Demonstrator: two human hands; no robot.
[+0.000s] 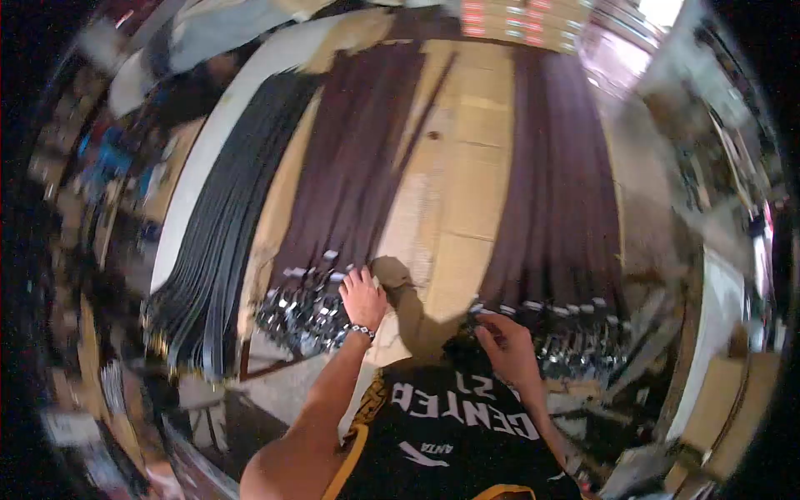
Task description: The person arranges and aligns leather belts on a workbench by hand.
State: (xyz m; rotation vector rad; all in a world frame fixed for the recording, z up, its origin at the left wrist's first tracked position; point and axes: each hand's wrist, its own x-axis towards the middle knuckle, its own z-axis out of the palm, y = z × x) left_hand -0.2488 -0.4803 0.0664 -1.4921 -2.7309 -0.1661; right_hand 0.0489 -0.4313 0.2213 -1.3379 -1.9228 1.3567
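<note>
Long dark brown belts (346, 158) lie side by side in a pile left of centre, their silver buckles (304, 312) bunched at the near end. My left hand (363, 300) rests on the right edge of this pile by the buckles, fingers stretched out. A second pile of brown belts (554, 175) lies on the right, with its own buckles (583, 333) toward me. At that pile's near left corner is my right hand (504, 343), its fingers curled together; whatever they hold is hidden.
Black belts (237, 192) form another pile at the far left. Beneath everything is a cardboard-covered table (471, 192), where a single brown belt (425, 112) lies slanted. Stacked boxes (525, 21) stand at the back. A cardboard box (725, 400) sits at the lower right.
</note>
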